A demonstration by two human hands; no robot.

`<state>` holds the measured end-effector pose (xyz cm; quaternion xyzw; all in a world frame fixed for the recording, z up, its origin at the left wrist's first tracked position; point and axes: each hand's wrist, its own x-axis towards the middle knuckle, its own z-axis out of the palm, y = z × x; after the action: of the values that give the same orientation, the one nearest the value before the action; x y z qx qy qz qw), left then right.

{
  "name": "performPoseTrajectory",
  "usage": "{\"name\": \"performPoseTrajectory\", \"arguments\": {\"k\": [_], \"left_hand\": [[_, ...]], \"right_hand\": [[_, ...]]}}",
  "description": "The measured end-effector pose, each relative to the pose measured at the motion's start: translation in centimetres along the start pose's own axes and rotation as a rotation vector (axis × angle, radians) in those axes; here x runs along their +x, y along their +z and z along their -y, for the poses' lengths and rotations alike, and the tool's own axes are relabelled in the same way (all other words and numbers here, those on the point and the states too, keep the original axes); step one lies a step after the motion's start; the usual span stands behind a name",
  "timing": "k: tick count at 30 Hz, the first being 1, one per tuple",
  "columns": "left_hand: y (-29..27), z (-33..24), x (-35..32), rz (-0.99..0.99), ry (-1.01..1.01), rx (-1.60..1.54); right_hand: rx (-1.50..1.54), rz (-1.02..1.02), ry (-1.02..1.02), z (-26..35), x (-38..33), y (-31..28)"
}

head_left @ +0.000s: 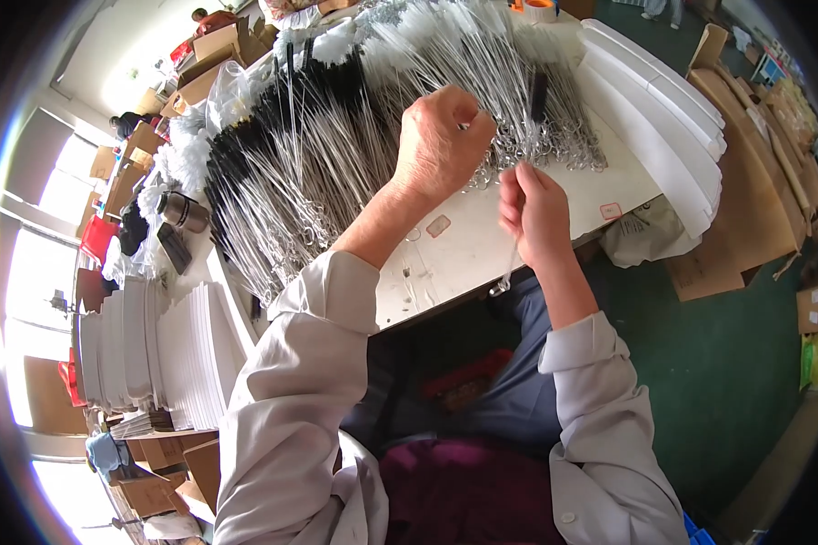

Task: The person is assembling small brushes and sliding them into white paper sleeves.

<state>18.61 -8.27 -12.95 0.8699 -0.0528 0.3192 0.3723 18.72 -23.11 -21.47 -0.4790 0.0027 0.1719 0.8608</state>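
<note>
Thin twisted-wire brushes [282, 173] lie heaped across the table, with black or white bristle heads at the far side and looped wire ends toward me. My left hand [443, 136] is closed above the heap; what its fingers hold, if anything, is hidden. To its right, my right hand [534, 218] is closed around the wire of a single brush [539, 98]. This brush's black head points away over the heap, and its looped end hangs below my hand, past the table's near edge.
The white table [445, 263] carries small red-bordered labels. White trays or folded sheets [654, 118] lie stacked at the right, beside a cardboard box [745, 200]. More white stacks [173, 354] stand left, near a metal flask [184, 213]. Orange tape [538, 9] sits at the far edge.
</note>
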Motion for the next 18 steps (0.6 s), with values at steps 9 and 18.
{"name": "performPoseTrajectory", "arguments": {"k": [9, 18], "left_hand": [[0.5, -0.5, -0.5, 0.031, 0.048, 0.189], [0.0, -1.3, -2.7, -0.021, 0.136, 0.239]], "right_hand": [[0.249, 0.155, 0.04, -0.2, 6.9, 5.1], [0.245, 0.123, 0.152, -2.3, 10.4, 3.9]]}}
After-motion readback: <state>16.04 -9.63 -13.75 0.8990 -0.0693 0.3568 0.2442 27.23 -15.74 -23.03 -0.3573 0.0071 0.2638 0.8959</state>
